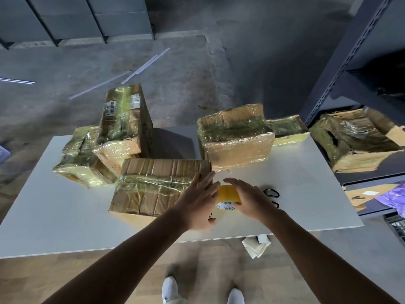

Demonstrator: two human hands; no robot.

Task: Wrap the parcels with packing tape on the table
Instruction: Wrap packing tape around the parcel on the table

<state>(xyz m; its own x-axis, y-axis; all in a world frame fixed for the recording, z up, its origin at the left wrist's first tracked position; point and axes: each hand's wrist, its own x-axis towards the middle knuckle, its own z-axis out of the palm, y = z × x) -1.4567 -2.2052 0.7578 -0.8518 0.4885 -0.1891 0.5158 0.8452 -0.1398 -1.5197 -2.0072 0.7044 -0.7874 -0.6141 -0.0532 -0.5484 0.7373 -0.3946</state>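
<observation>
A: Hands, where are they?
B: The left hand (197, 202) lies flat, fingers straight, on the near tape-wrapped brown cardboard parcel (153, 185). The right hand (247, 198) grasps the yellow packing-tape roll (226, 194) beside it on the white table (306, 194).

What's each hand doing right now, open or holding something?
Left hand: open, fingers straight, at the right end of the front parcel.
Right hand: laid over the yellow tape roll; grip cannot be told.
</observation>
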